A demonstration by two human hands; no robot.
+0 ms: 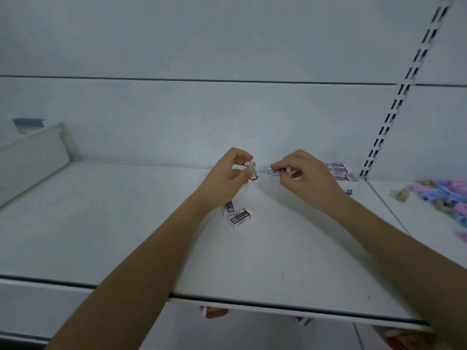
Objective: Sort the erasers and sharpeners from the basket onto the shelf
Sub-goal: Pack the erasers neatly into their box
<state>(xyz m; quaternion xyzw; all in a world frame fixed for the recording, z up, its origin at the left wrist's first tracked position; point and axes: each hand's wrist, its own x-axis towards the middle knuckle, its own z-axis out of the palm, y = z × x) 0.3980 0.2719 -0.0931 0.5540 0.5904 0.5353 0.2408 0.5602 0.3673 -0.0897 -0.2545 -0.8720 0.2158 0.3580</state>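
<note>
Both hands hover over the white shelf (126, 223) near its back. My left hand (227, 175) pinches a small white eraser with a red end (252, 170), held upright. My right hand (303, 178) pinches another eraser (276, 171) by its dark printed sleeve, held level. The two held erasers are a little apart. Two more erasers (238, 216) lie on the shelf under my left wrist, one partly hidden by it. A stack of erasers (338, 171) stands at the back right, behind my right hand. The basket is out of view.
Pastel-coloured small items (444, 195) lie on the neighbouring shelf section to the right. A slotted upright rail (401, 94) runs up the back wall. A white divider panel (32, 157) leans at the far left. Reddish items (213, 311) show below the shelf's front edge.
</note>
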